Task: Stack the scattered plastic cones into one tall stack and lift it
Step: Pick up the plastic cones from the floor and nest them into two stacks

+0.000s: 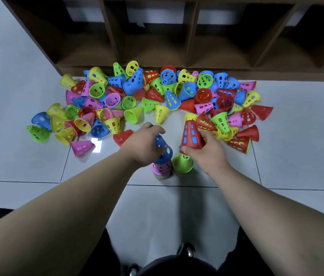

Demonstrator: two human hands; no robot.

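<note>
**Plastic cones being stacked on floor tiles**

The left hand is gripping a perforated blue cone, tip tilting up and away, atop the upright pink stack. The right hand is clutching a red cone, narrow end pointing away, beside a green stack.

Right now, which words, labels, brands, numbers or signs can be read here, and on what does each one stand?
None can be read.
The scattered cones and the stack show only cut-out holes, no print.
The wooden shelf and floor tiles bear no text.
</note>
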